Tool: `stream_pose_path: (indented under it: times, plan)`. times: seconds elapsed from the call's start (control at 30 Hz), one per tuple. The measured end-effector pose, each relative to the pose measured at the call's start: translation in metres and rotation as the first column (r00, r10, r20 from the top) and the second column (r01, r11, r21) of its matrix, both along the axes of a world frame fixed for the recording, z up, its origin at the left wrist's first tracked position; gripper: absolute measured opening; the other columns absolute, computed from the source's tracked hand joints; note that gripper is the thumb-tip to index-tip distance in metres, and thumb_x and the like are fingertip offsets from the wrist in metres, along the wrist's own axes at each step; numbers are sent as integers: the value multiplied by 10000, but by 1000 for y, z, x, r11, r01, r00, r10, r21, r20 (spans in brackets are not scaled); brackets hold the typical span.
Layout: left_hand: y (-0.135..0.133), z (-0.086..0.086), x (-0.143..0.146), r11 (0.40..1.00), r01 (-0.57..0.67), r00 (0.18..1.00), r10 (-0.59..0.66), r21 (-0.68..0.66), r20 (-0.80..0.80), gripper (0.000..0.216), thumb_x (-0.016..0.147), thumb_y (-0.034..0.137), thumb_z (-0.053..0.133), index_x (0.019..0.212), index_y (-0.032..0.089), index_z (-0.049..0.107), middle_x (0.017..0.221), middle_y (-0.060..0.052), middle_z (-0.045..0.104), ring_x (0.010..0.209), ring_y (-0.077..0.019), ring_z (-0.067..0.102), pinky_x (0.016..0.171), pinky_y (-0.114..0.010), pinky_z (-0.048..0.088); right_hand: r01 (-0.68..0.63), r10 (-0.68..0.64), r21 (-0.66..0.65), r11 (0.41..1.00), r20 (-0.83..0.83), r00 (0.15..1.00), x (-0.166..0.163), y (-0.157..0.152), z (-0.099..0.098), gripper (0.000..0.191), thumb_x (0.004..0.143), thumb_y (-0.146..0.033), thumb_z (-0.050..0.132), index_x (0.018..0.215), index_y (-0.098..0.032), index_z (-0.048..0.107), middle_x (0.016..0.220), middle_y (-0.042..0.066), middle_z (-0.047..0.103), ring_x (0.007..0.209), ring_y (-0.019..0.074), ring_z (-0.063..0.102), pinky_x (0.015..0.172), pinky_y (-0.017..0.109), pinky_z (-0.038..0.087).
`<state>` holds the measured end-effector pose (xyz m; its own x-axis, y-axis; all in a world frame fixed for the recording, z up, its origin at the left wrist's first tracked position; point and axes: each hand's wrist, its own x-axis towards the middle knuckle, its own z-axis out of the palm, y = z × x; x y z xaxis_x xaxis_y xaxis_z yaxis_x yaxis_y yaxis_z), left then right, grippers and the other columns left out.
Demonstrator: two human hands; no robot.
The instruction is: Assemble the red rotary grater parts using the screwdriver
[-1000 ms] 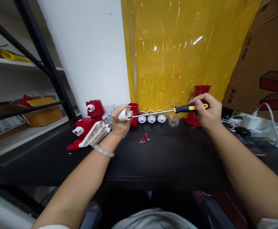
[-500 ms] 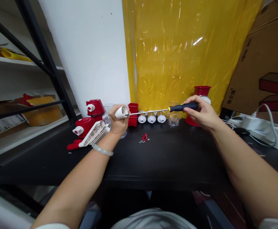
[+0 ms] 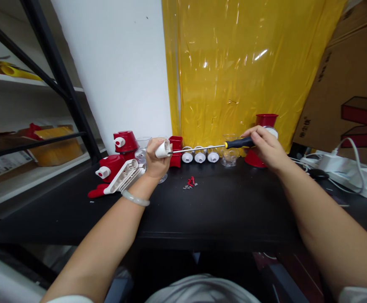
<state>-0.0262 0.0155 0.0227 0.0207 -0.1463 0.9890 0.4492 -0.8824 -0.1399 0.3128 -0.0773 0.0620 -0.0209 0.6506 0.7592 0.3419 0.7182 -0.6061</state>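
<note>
My left hand [image 3: 156,162] is closed around a small white round plastic part [image 3: 162,149], held up above the black table [image 3: 221,206]. My right hand [image 3: 265,147] grips the black and yellow handle of a long screwdriver [image 3: 208,147]. The metal shaft runs level to the left and its tip meets the white part. A pale bangle sits on my left wrist. Small screws and a red bit [image 3: 190,183] lie on the table below the shaft.
Red and white appliance parts [image 3: 117,170] lie at the left. White knobs [image 3: 200,156], a clear cup [image 3: 230,156] and a red funnel piece [image 3: 262,126] stand along the yellow sheet. A power strip with cables [image 3: 353,172] lies right. Metal shelving stands left.
My right hand shifted its hold along the screwdriver handle, covering the yellow end. The left hand with the white part rose slightly and the shaft stays on it.
</note>
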Motion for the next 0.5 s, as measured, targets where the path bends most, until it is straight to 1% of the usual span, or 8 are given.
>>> stream_pose_path:
  times: [0.07, 0.1, 0.17, 0.2, 0.27, 0.33, 0.43, 0.5]
  plan:
    - [2, -1, -1, 1000, -2, 1000, 2, -8, -14, 431, 881, 306, 642, 1216, 319, 371, 1015, -32, 618, 915, -192, 637, 787, -419, 537, -4, 4, -37, 999, -8, 1000, 1, 0, 0, 469, 857, -693, 478, 847, -244, 613, 573, 1, 556, 434, 144, 513, 404, 290, 425]
    - [3, -2, -2, 1000, 3, 1000, -3, -8, -17, 429, 880, 312, 643, 1215, 320, 374, 1022, -35, 618, 917, -195, 636, 789, -422, 534, 13, -12, -50, 999, 7, 1000, 1, -1, 0, 478, 872, -689, 455, 825, -241, 614, 516, -10, 516, 388, 134, 467, 369, 279, 376]
    - [5, -3, -3, 1000, 20, 1000, -21, -7, -21, 424, 876, 320, 646, 1210, 322, 385, 1031, -36, 620, 918, -199, 637, 796, -427, 529, 76, -74, -44, 996, 56, 996, 1, -3, 1, 469, 884, -665, 463, 772, -233, 606, 459, -27, 459, 349, 114, 399, 348, 261, 302]
    - [6, -4, -4, 1000, 28, 999, -29, -10, -22, 426, 873, 317, 650, 1210, 321, 389, 1036, -36, 621, 920, -200, 638, 800, -428, 527, 107, -105, -26, 994, 79, 991, 1, -4, 1, 455, 881, -653, 486, 757, -231, 602, 461, -30, 457, 356, 109, 391, 355, 257, 293]
    - [8, -6, -4, 999, 33, 999, -33, -26, -16, 435, 867, 291, 655, 1213, 317, 393, 1048, -39, 622, 926, -197, 639, 812, -425, 523, 150, -151, 17, 989, 102, 983, -1, -6, 2, 419, 872, -629, 528, 775, -228, 605, 498, -30, 486, 393, 108, 415, 388, 253, 320]
    - [9, -7, -5, 999, 22, 1000, -22, -38, -1, 444, 863, 253, 653, 1219, 311, 395, 1055, -43, 622, 929, -193, 639, 821, -424, 522, 160, -165, 56, 985, 99, 981, -3, -7, 3, 387, 861, -607, 566, 821, -226, 617, 555, -24, 531, 442, 114, 468, 433, 255, 374]
    - [11, -10, -5, 999, 6, 1000, -4, -51, 31, 434, 857, 217, 640, 1212, 307, 407, 1056, -43, 620, 939, -196, 636, 830, -435, 523, 138, -144, 89, 986, 69, 987, -5, -8, 3, 362, 827, -580, 631, 887, -222, 636, 680, 3, 619, 537, 134, 573, 512, 270, 464]
    - [13, -12, -6, 994, 6, 999, -1, -110, 49, 413, 855, 222, 637, 1196, 303, 418, 1061, -43, 617, 953, -201, 633, 830, -442, 527, 113, -118, 93, 989, 48, 992, -5, -8, 3, 362, 801, -566, 668, 911, -223, 647, 773, 26, 665, 594, 148, 622, 563, 288, 511]
